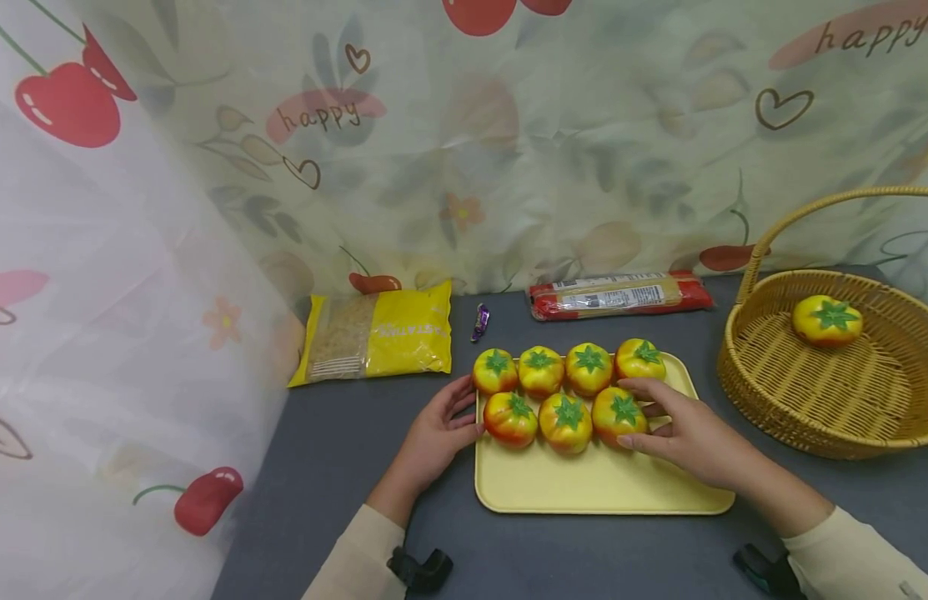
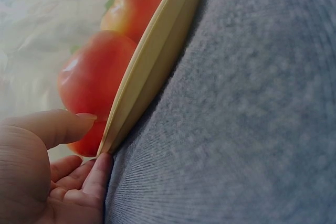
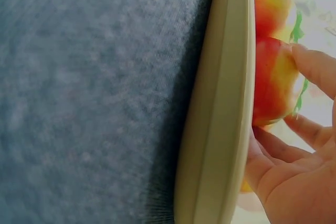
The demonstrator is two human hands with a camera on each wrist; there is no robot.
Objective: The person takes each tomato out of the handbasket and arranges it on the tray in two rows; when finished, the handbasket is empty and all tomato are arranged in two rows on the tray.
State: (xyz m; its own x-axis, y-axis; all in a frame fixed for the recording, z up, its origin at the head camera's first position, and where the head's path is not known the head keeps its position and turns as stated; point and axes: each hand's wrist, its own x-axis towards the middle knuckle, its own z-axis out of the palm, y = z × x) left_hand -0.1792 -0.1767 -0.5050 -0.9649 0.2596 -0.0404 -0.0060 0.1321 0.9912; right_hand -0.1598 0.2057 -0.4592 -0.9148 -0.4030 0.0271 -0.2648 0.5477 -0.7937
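Several red-yellow toy-like tomatoes with green leafy tops stand in two rows on a pale yellow tray. My right hand holds the right-hand tomato of the front row, thumb on its near side and fingers behind; the right wrist view shows this tomato above the tray rim. At the tray's left edge is my left hand, its fingers loosely bent against the rim. In the left wrist view the thumb lies beside the nearest tomato; whether it touches cannot be told.
A wicker basket with one tomato inside stands at the right. Behind the tray lie a red packet of noodles, a small purple wrapped sweet and a yellow bag. A patterned cloth hangs at the back and left.
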